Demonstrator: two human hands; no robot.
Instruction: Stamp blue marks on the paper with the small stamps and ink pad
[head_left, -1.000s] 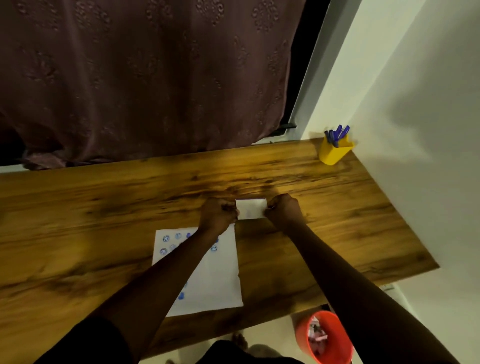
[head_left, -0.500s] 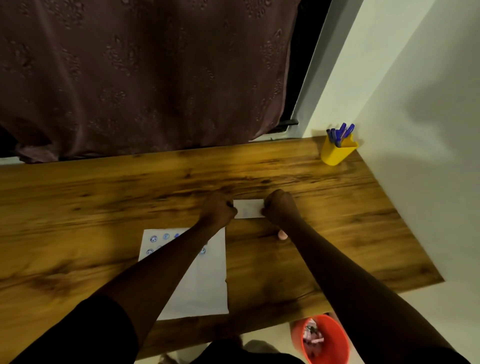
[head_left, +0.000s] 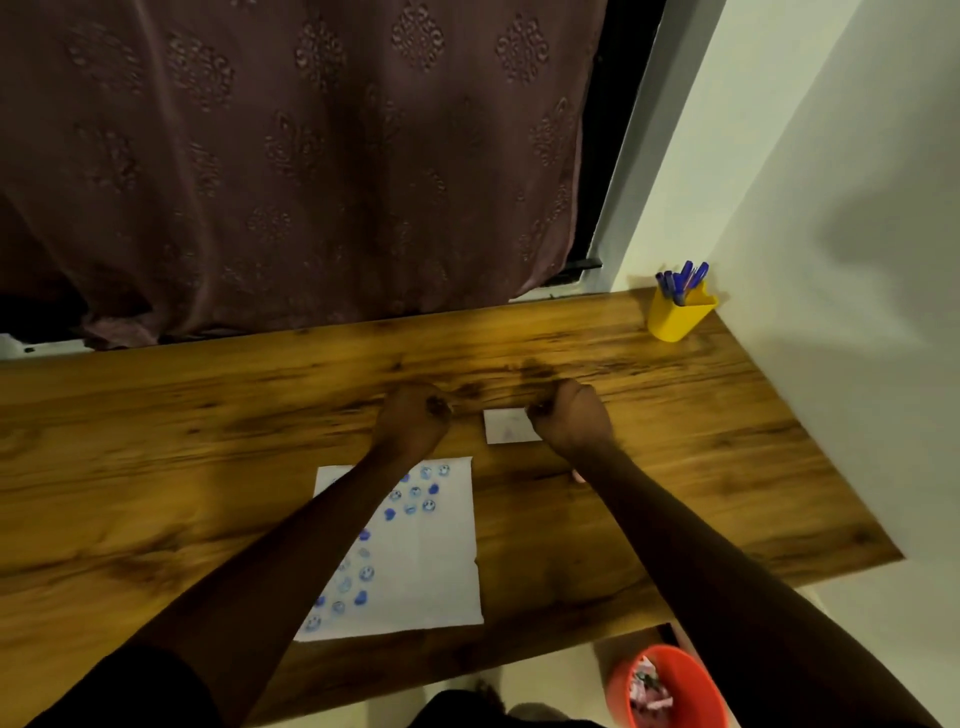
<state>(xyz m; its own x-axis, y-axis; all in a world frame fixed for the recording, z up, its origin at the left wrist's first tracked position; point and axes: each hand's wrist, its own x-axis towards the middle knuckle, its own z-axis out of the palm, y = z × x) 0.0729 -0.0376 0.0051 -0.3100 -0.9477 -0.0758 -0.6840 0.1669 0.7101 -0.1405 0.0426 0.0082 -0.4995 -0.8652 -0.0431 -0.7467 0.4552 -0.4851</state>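
- Smudging is the nearest risk: the left forearm crosses the white sheet of paper (head_left: 415, 561) at about 7 o'clock on the brown wood-grain table (head_left: 208, 441), over the rows of round blue stamp marks (head_left: 415, 493), and a drag across wet ink would smear them.
- The left hand (head_left: 413, 421) is curled into a fist just left of the small white rectangular ink pad (head_left: 506, 426), apart from it; whether it pinches a small stamp cannot be told, since the fingers hide their contents.
- The right hand (head_left: 571, 415) is also closed, resting on the pad's right edge at about 3 o'clock of it; it may be steadying the pad or holding something, but the view is too dim to say.
- If the pad is light, an off-centre press could tip or slide it.
- A small pinkish object (head_left: 577, 475), possibly a stamp, peeks out beside the right wrist; a sweep of that arm could knock it toward the table's near edge.
- The yellow plastic cup of blue pens (head_left: 680, 312) stands well apart at 2 o'clock, out of harm's way.
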